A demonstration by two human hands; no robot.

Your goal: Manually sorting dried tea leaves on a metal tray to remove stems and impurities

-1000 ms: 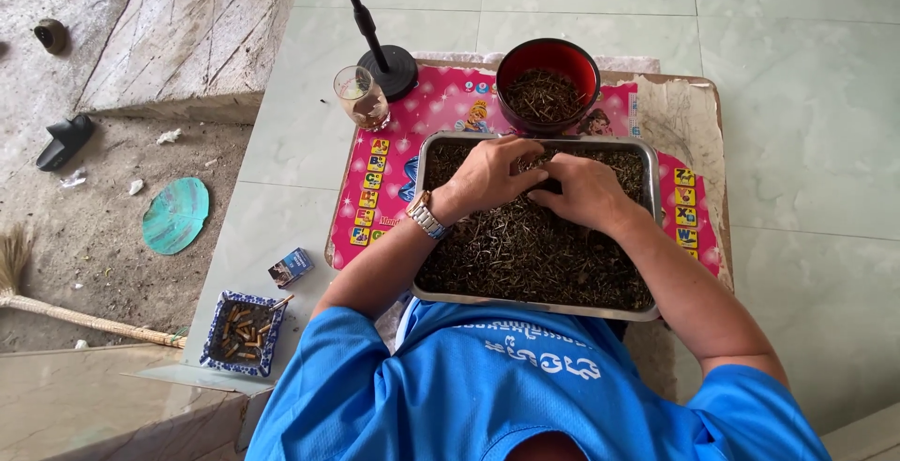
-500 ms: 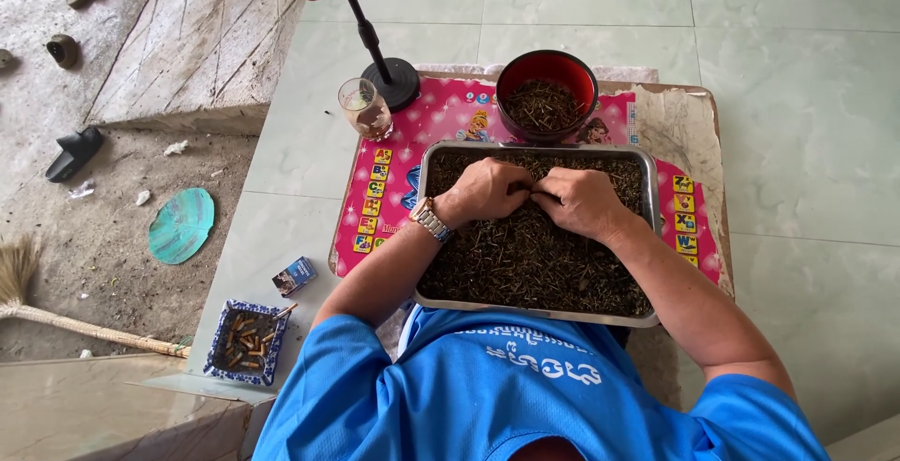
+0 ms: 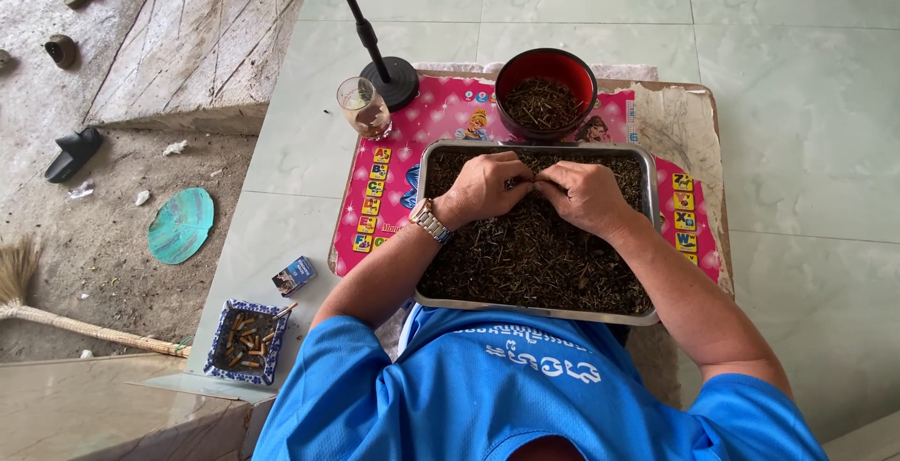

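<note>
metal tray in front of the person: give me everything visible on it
The metal tray is a shallow, rectangular pan of shiny grey metal with rounded corners and a rolled rim. It lies flat on a pink printed mat, long side toward the person, its near edge against the blue shirt. A loose layer of dark, dry shredded plant matter fills it. The left hand and right hand rest on the far part of that layer, fingertips meeting. A red bowl stands just beyond it.
</note>
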